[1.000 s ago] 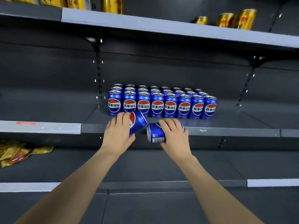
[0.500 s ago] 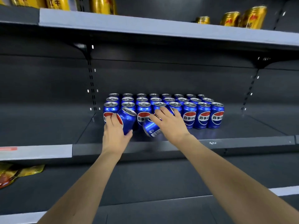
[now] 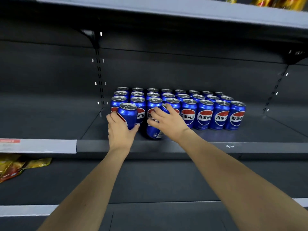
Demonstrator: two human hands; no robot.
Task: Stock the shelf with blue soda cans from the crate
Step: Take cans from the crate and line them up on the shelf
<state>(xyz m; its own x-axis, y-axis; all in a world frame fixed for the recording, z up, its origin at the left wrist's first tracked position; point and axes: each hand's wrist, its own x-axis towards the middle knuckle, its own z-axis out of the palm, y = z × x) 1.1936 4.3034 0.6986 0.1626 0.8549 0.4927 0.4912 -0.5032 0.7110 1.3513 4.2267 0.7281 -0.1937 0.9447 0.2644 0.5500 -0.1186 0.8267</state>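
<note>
A: Where is there open room on the shelf (image 3: 216, 148)?

B: Bare dark board lies to the left of the block of blue cans (image 3: 205, 114), and more to its right. A strip of free board runs between the front row and the shelf's front edge, wider on the right side. The upper shelf (image 3: 183, 12) hangs low over everything.

A: How do the cans look?

B: Glossy blue, silver tops, a red, white and blue roundel with white characters. They stand upright in three rows, touching side by side, near the middle of the board.

A: And the hands?

B: The left hand (image 3: 119, 130) grips a left can (image 3: 128, 115) from below and behind, fingers and thumb curled round its lower half; the can is nearly upright, tilted a little, in front of the row's left end. The right hand (image 3: 168, 121) wraps a right can (image 3: 155, 130) from above, fingers bent over its upper part; the can leans and its base is at the board just before the front row.

A: Anything else?

B: Yellow packets (image 3: 18, 167) lie on the lower shelf (image 3: 150, 184), far left
</note>
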